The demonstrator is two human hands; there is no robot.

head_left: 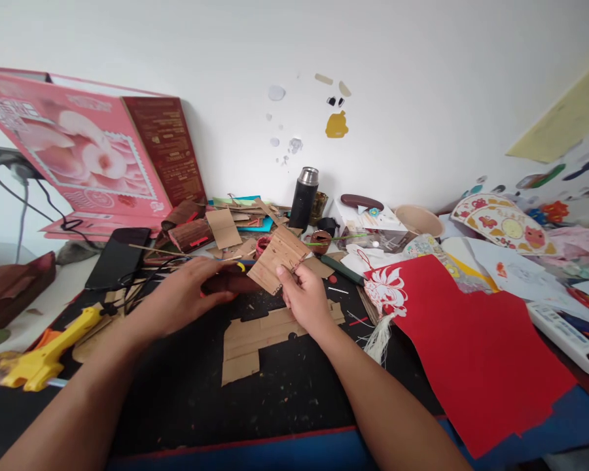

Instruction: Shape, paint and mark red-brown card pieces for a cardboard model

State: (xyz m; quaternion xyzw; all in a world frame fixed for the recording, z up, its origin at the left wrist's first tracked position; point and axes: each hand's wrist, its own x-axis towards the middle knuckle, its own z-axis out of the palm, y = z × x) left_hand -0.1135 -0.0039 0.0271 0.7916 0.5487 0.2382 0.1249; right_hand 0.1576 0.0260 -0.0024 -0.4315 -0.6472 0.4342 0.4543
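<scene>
Pinching a tan panel (273,260) between thumb and fingers, right hand (305,297) holds it tilted near cut cardboard (243,340) on the black mat (191,392). Left hand (191,293) just beside, thumb spread from fingers; can't tell whether it grips anything.

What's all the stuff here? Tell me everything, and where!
wall: one, white, back
wall sheet: one, yellow, upper right
box: one, pink and red, upper left
cables: several, mostly black, left
glue gun: one, yellow, left
slab: one, black, below box
scraps: many, mostly brown, back middle
flask: one, black and silver, back
bowl: one, beige, right of flask
tool handle: one, dark green, middle right
red sheet: one, red, right
tassel: one, white, red sheet's left edge
bar: one, white, far right
small clutter: uncounted, mixed colours, right
mat: one, black, front
cut cardboard: one, brown, on mat
held piece: one, brown, in right hand
left hand: one, bare, left of held piece
right hand: one, bare, on held piece
</scene>
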